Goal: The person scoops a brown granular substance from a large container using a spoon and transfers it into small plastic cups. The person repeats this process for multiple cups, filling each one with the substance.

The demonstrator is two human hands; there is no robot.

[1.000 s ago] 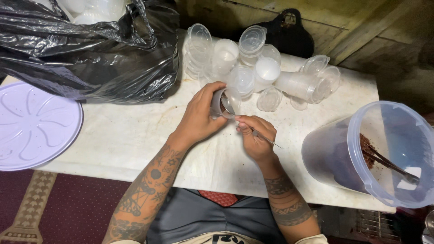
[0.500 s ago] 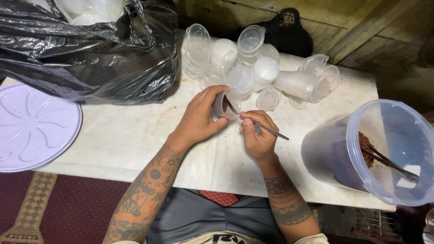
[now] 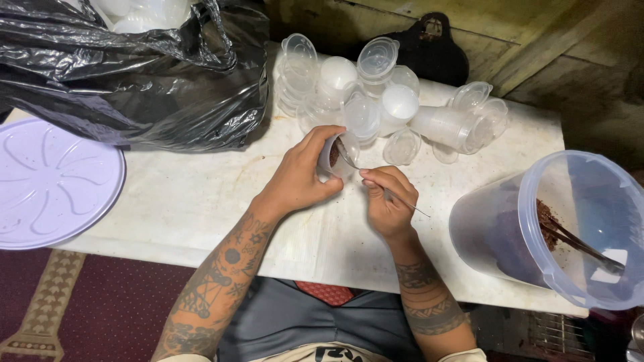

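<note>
So I've got a little clear cup (image 3: 333,155) tipped on its side in my left hand (image 3: 302,177), thumb under it and fingers wrapped over the top, mouth pointing right. It's up off the table (image 3: 201,201), roughly dead center, just in front of the pile of empties. There's some brown crumbly stuff sitting inside it.

My right hand (image 3: 389,201) is pinched around a thin metal spoon (image 3: 376,184), fingers closed tight on the handle, with the bowl end poked right into the cup's mouth. The handle tip sticks out past my hand toward the right.

Behind the cup there's a heap of empty cups (image 3: 382,114), some stacked, some lying over, a few with lids flipped open. Big black bag (image 3: 134,80) takes up the back left of the table, with more white containers showing at its top. A round lilac lid (image 3: 54,181) hangs over the left edge of the table.

Off on my right is the big clear tub (image 3: 537,228), leaning toward me, with the same brown stuff at the bottom and another spoon (image 3: 580,245) resting in it. It's well apart from both hands. There's also a dark bag (image 3: 429,47) behind the cups, by the wall.
</note>
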